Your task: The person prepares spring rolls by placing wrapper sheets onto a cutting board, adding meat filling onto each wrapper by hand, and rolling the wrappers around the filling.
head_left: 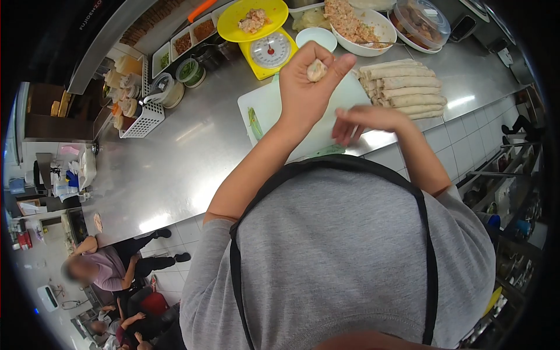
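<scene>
My left hand (306, 87) is closed around a pale spring roll, and only the roll's rounded end (317, 70) shows between thumb and fingers. Lower and to the right, my right hand (367, 121) hovers over the edge of the white cutting board (271, 102), its fingers loosely bent and a little blurred, with nothing visible in them. Just past it lies a stack of uncooked spring rolls (411, 90). A small pale bowl (317, 38) stands beyond the left hand. Behind it is a large white bowl (382, 46) of minced filling (348, 23) with a spoon.
A yellow dial scale (269, 52) carries filling on its yellow pan (227, 20). Trays of chopped ingredients (182, 44), a lidded tub (169, 90) and a white basket of bottles (140, 119) stand left. A clear-lidded container (417, 23) sits back right. People sit beyond the steel counter (175, 157).
</scene>
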Demonstrator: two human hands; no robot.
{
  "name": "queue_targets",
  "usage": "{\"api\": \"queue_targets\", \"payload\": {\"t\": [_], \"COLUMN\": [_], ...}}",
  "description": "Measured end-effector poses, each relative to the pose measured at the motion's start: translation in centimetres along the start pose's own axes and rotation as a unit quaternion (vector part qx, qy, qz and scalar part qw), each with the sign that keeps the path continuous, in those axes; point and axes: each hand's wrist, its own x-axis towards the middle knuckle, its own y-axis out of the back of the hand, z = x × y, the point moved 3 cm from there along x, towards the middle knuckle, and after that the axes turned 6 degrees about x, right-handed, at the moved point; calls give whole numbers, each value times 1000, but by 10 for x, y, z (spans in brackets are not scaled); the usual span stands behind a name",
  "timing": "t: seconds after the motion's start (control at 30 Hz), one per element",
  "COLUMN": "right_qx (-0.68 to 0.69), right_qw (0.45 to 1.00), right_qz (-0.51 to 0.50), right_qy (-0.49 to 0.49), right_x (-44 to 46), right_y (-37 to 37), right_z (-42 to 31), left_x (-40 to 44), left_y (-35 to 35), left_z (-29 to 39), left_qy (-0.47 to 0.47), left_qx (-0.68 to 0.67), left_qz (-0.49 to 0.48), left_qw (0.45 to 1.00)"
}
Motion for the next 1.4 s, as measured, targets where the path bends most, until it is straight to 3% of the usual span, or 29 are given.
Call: {"api": "queue_targets", "payload": {"t": [0.07,0.13,0.17,0.2,0.23,0.27,0.3,0.33,0.37,0.4,0.43,0.5,0.53,0.63,0.67,0.73,0.8,0.93,0.97,1.03,1.1,1.13,1.2,1.23,1.4], "right_qx": [130,360,360,426,487,490,492,491,492,450,407,368,329,226,227,200,213,138,135,131,-100,-101,-141,-238,-259], "right_qw": [991,922,922,874,812,809,786,759,757,754,748,759,769,819,819,857,858,874,869,865,795,795,723,685,694], "right_qz": [-29,22,24,56,87,90,136,180,181,223,263,273,283,254,254,240,219,186,200,209,318,317,401,410,379], "right_qy": [26,142,142,228,311,312,350,388,390,423,454,462,470,462,461,410,414,427,433,438,506,507,545,553,555], "right_x": [20,39,42,40,36,32,25,19,16,11,8,10,10,12,10,8,8,10,14,16,3,2,-10,-15,-18], "right_y": [-21,-28,-25,-13,-1,6,18,27,29,33,34,26,20,-4,-12,-30,-37,-42,-40,-38,-37,-36,-32,-29,-32], "right_z": [17,12,4,-10,-22,-32,-43,-53,-60,-66,-69,-73,-74,-71,-71,-72,-73,-71,-67,-66,-76,-76,-73,-64,-43], "left_x": [5,5,1,-2,-5,-10,-18,-27,-36,-47,-57,-76,-83,-94,-98,-105,-106,-81,-74,-60,-55,-54,-51,-48,-41], "left_y": [1,5,11,12,15,19,24,24,22,19,22,21,22,18,17,14,13,10,11,13,13,11,9,11,11], "left_z": [12,24,26,24,19,13,0,-7,-24,-43,-58,-95,-108,-128,-132,-135,-138,-93,-77,-67,-65,-61,-53,-49,-38], "left_qy": [-31,-188,-205,-203,-189,-174,-97,-98,58,212,212,305,305,271,272,261,290,168,128,129,148,147,182,178,175], "left_qx": [-7,-13,-28,-30,-56,-81,-141,-141,-265,-379,-379,-330,-331,-124,-124,5,16,8,-2,37,70,70,-96,-66,-34], "left_qz": [-1,29,-4,-6,31,68,53,48,63,78,78,-11,-9,-130,-130,-193,-192,-137,-97,-124,-158,-157,-87,-94,-89], "left_qw": [999,982,978,979,980,979,984,984,960,897,897,893,893,946,945,946,937,976,987,983,974,974,975,977,980]}}
